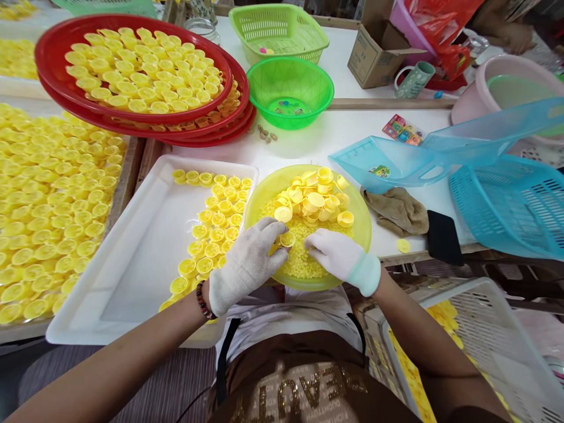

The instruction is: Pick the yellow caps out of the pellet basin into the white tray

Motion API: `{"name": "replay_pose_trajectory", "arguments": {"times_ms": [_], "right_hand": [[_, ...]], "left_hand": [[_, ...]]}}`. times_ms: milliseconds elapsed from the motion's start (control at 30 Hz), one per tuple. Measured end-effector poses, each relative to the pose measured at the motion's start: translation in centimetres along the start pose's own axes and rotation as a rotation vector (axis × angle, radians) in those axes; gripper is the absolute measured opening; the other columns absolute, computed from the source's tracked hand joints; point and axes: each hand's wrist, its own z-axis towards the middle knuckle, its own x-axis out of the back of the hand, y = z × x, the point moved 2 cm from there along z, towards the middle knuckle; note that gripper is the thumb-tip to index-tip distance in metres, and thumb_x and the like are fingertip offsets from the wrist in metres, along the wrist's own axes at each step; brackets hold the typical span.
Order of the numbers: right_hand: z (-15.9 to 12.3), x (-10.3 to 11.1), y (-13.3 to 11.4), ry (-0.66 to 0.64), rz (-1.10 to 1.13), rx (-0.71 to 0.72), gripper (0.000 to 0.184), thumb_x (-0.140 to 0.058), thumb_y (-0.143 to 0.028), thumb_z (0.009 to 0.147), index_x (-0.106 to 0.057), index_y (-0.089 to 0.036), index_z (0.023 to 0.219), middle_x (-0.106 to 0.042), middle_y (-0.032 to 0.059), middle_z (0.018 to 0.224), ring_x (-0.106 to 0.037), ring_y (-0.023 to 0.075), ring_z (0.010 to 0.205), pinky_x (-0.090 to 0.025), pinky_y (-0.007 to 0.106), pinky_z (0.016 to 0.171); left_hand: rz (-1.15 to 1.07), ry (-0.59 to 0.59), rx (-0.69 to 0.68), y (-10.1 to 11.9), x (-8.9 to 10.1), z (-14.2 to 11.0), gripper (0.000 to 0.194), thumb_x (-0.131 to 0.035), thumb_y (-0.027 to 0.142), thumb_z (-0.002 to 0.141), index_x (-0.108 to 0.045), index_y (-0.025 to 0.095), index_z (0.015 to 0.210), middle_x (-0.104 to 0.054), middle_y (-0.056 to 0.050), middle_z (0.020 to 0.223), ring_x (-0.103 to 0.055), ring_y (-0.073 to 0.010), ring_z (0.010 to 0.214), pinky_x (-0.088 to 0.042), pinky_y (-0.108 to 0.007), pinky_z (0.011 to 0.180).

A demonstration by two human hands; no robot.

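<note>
My left hand, in a white knit glove, pinches a small round yellow cup between thumb and fingers above the yellow bowl. Gloved as well, my right hand has its fingers drawn together at the small yellow pellets in the bowl; what its fingertips hold is hidden. A heap of empty-looking yellow cups lies on the pellets at the far side of the bowl. Left of the bowl, a white tray carries rows of similar yellow cups along its right side.
Stacked red trays of cups stand at back left. Behind the bowl are a green basin and a light green basket. To the right lie a blue scoop-shaped tray, brown cloth, black phone-like slab and blue basket.
</note>
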Motion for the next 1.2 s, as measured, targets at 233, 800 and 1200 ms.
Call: {"name": "replay_pose_trajectory", "arguments": {"times_ms": [233,800,1200], "right_hand": [[-0.1,2.9,-2.5,0.268,0.195,0.174,0.025,-0.045,-0.019,0.099,-0.067,-0.023,0.109,-0.069,0.0063,0.099,-0.064,0.0213,0.094,-0.052,0.036,0.086],[-1.6,0.2,1.8,0.147,0.008,-0.01,0.019,-0.052,-0.022,0.096,-0.07,-0.021,0.099,-0.075,0.0067,0.1,-0.071,0.0243,0.094,-0.056,0.039,0.086],[0.5,1.4,-0.4,0.22,-0.048,0.013,0.027,-0.047,-0.02,0.097,-0.067,-0.022,0.115,-0.072,0.0084,0.099,-0.068,0.0233,0.09,-0.055,0.037,0.079]], "left_hand": [[0.013,-0.039,0.015,0.7,-0.6,0.1,0.02,-0.058,0.024,0.086,-0.06,0.019,0.105,-0.066,-0.007,0.108,-0.064,-0.0224,0.095,-0.052,-0.037,0.084],[0.043,0.358,0.194,-9.8,7.1,-0.9,0.02,-0.062,0.024,0.084,-0.064,0.019,0.103,-0.063,-0.005,0.095,-0.059,-0.0182,0.084,-0.049,-0.034,0.079],[0.009,0.22,0.413,-20.7,4.7,2.9,0.013,-0.051,0.017,0.07,-0.055,0.018,0.083,-0.058,-0.001,0.076,-0.053,-0.0162,0.069,-0.043,-0.028,0.065]]}}
